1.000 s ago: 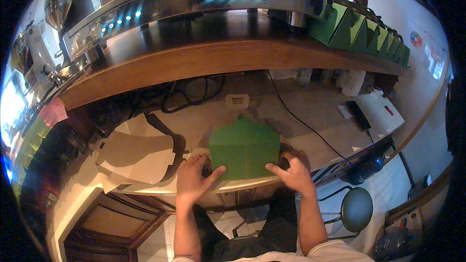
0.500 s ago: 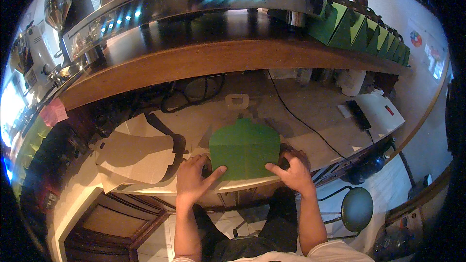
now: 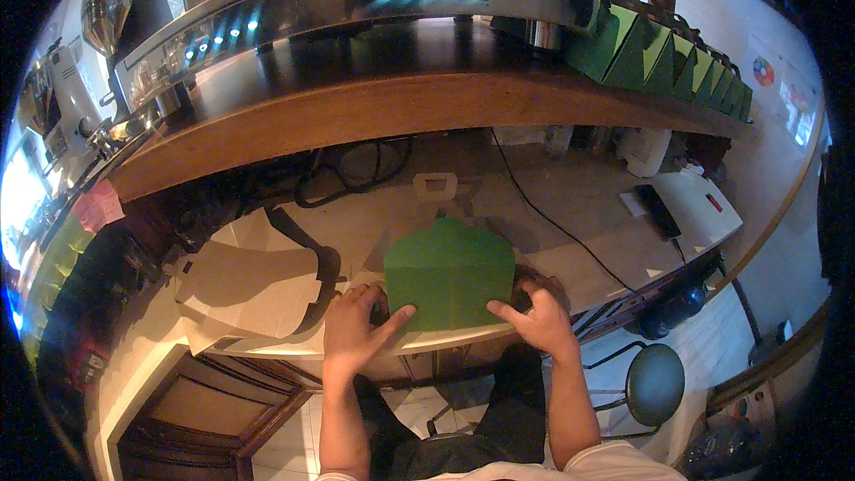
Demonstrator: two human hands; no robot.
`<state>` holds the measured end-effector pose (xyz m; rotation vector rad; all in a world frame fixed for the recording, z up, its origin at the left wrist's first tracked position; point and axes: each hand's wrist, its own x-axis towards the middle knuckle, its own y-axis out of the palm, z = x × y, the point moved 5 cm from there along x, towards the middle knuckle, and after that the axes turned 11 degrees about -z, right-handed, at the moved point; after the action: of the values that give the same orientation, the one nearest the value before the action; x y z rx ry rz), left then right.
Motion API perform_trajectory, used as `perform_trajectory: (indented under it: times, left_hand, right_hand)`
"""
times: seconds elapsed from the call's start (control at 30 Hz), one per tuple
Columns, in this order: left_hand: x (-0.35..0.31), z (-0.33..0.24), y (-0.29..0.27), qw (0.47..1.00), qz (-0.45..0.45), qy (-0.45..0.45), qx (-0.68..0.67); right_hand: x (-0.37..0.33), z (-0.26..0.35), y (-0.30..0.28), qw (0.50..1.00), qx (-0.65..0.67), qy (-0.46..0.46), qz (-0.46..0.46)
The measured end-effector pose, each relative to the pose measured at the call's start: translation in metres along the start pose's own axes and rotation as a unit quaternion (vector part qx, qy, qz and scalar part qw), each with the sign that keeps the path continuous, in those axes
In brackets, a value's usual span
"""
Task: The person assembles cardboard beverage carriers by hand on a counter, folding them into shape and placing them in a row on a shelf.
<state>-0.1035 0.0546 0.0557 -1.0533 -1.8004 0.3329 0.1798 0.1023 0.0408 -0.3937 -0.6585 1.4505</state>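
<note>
While the green card [image 3: 450,278] is at the counter [image 3: 579,187]'s near edge, mid-scene, the left hand [image 3: 361,321] has its thumb at the near left corner, the right hand [image 3: 537,313] at the near right. Thumbs spread away from fingers [image 3: 363,293]; can't tell if they're really pinching. Pale cardboard [image 3: 249,292] lies off left.

The view is taken from the person's head, by the left one of two wide fisheye cameras. From the near side it faces down, rather closely, to left hand [image 3: 356,325], right hand [image 3: 541,322] and table [image 3: 588,191].
</note>
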Motion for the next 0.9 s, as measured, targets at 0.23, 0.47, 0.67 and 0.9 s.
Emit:
perform_trajectory:
  times: [0.23,0.47,0.67,0.9]
  left_hand:
    - [0.0009,0.0013,0.0004,1.0,0.018,-0.008,0.009]
    - [0.0004,0.0021,0.0018,1.0,0.019,-0.005,0.009]
    - [-0.0004,0.0032,0.0013,1.0,0.017,-0.004,0.011]
    - [0.0,-0.0004,-0.0005,1.0,0.0,0.003,0.01]
  right_hand:
    - [0.0007,0.0011,-0.0008,1.0,-0.01,-0.02,-0.011]
    - [0.0013,0.0,-0.0002,1.0,0.002,-0.027,0.0]
    - [0.0013,-0.0027,0.0021,1.0,-0.003,-0.01,0.005]
    - [0.0037,-0.006,0.0032,0.999,-0.018,-0.038,-0.004]
